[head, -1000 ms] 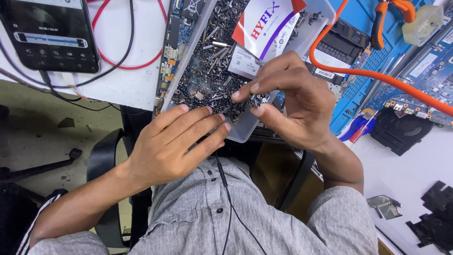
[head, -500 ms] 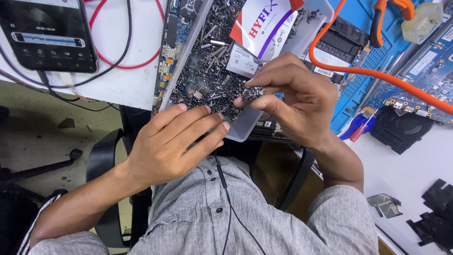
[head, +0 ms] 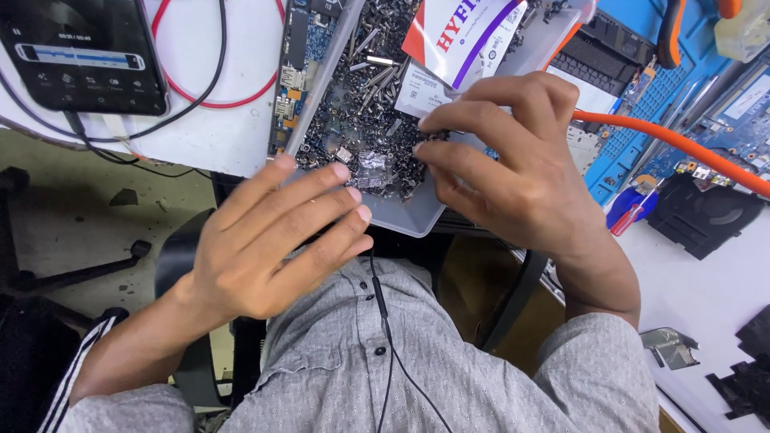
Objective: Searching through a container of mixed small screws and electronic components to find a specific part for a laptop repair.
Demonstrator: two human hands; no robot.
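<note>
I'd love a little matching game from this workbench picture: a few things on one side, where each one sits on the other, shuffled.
Things:
1. Clear plastic tray of small dark screws
2. Black phone with lit screen
3. Thick orange cable
4. Red-and-blue handled screwdriver

Places:
A. Top left, on the white bench with red and black wires around it
B. Running from behind the right hand off to the right edge
C. Between the two hands, left hand at its near edge
D. Just right of the right wrist, on the blue mat's edge

Pairs: 1-C, 2-A, 3-B, 4-D
</note>
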